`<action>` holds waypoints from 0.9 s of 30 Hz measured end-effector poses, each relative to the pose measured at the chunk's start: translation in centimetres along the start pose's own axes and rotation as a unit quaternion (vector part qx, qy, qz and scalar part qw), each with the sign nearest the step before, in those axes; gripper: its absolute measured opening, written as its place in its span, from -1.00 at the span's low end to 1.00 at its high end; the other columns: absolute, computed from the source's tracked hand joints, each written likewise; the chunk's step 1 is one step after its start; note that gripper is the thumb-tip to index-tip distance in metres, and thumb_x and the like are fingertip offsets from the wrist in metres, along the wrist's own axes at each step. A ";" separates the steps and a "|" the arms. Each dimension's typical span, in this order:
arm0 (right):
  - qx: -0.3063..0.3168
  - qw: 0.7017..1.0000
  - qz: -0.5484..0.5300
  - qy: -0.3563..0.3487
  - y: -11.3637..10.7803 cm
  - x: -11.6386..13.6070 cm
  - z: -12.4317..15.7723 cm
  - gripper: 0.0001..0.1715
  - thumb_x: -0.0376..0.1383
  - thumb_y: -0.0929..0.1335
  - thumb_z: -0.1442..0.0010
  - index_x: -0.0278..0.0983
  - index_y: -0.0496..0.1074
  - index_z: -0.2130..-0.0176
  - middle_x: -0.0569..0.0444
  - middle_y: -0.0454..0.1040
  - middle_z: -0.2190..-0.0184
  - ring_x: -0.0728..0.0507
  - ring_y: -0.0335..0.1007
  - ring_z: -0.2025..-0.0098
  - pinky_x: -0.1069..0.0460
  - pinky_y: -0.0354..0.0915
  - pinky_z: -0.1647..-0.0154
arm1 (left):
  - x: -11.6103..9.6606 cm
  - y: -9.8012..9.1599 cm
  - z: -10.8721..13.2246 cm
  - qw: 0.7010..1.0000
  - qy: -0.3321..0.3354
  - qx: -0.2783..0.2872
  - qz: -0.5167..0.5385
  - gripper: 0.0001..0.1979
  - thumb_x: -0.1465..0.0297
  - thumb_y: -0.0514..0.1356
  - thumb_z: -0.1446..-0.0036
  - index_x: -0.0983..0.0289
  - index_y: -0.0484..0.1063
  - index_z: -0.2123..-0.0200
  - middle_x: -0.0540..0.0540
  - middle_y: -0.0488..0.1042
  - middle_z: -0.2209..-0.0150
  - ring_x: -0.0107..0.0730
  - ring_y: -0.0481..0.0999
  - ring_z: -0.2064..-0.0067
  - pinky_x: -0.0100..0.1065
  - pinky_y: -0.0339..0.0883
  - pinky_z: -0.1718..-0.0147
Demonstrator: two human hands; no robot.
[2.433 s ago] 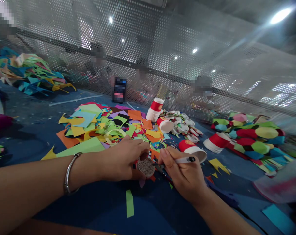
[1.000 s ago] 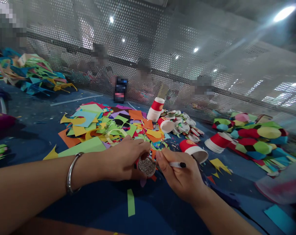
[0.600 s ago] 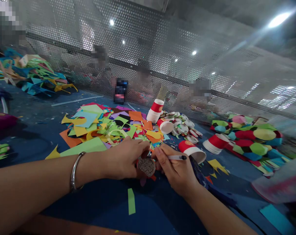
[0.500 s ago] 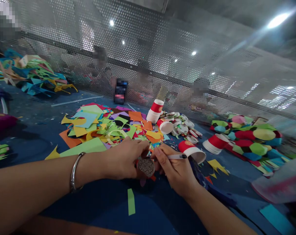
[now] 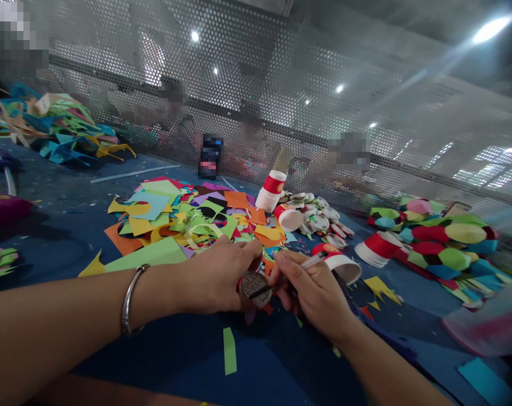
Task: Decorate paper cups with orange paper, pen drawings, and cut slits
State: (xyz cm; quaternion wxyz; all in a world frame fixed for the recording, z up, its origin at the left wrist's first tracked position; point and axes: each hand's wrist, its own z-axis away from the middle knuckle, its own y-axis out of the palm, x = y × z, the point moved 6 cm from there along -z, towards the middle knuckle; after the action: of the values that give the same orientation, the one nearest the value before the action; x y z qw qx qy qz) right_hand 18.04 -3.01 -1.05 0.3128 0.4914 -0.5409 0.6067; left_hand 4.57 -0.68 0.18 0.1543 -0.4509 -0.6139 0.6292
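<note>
Near the middle of the view, my left hand (image 5: 216,274) is closed on a small round disc (image 5: 255,288) with a dark crackled pattern on its face. A silver bangle (image 5: 130,301) circles the left wrist. My right hand (image 5: 309,287) pinches a pen (image 5: 313,260), whose dark front end lies across the disc's face. Whether the tip touches the disc cannot be made out. A heap of coloured paper scraps (image 5: 154,204) spreads just beyond both hands.
Stacked red and white paper cups (image 5: 271,190) stand behind the scraps, with tipped cups (image 5: 378,248) to the right. Round pieces (image 5: 319,223) lie beyond. Multicoloured paper shapes (image 5: 440,242) are at right, paper strips (image 5: 65,132) back left, and a perforated metal screen (image 5: 247,67) behind.
The pen has tilted, its front end now across the disc, and my right hand has shifted slightly right. My left hand still grips the disc. The view has shifted slightly.
</note>
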 end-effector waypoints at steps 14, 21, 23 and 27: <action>0.004 0.981 0.192 -0.003 -1.5 1.9 -1.7 -0.43 0.00 0.20 -0.37 -0.26 0.38 0.52 0.25 0.16 0.79 0.05 0.05 0.72 0.12 0.00 0.67 | 0.3 0.2 -0.2 0.999 0.026 -0.012 0.018 -0.47 0.04 0.33 0.09 0.26 0.31 0.17 0.13 0.48 0.23 -0.16 0.44 0.25 -0.18 0.15 0.24; -0.019 0.932 0.332 -0.141 -0.5 3.8 -0.6 -0.53 -0.15 0.15 -0.43 -0.24 0.31 0.47 0.20 0.24 0.64 0.00 0.22 0.61 0.06 0.12 0.52 | 0.5 0.4 -0.1 0.998 0.034 -0.027 0.036 -0.50 0.03 0.30 0.05 0.25 0.29 0.19 0.10 0.48 0.27 -0.20 0.44 0.29 -0.14 0.15 0.22; -0.036 0.915 0.356 -0.185 -0.3 3.8 -0.2 -0.58 -0.22 0.16 -0.43 -0.23 0.27 0.47 0.17 0.27 0.60 -0.02 0.26 0.56 0.05 0.13 0.48 | 0.5 0.5 -0.2 0.998 0.037 -0.026 0.040 -0.52 0.09 0.32 0.05 0.24 0.29 0.17 0.10 0.48 0.25 -0.19 0.45 0.27 -0.15 0.15 0.23; -0.056 0.883 0.379 -0.272 0.3 3.8 0.5 -0.66 -0.36 0.19 -0.39 -0.23 0.24 0.45 0.19 0.24 0.59 -0.01 0.23 0.56 0.06 0.11 0.48 | 0.6 0.7 -0.2 0.998 0.035 -0.019 0.051 -0.47 0.14 0.37 0.15 0.24 0.31 0.15 0.10 0.47 0.23 -0.14 0.46 0.23 -0.17 0.15 0.24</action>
State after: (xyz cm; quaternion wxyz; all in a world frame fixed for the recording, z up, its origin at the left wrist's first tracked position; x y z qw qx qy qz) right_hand 16.71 -4.17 2.38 -0.0731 0.3766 -0.7828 0.4900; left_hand 4.67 -0.23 -0.68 0.1348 -0.5066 -0.5958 0.6085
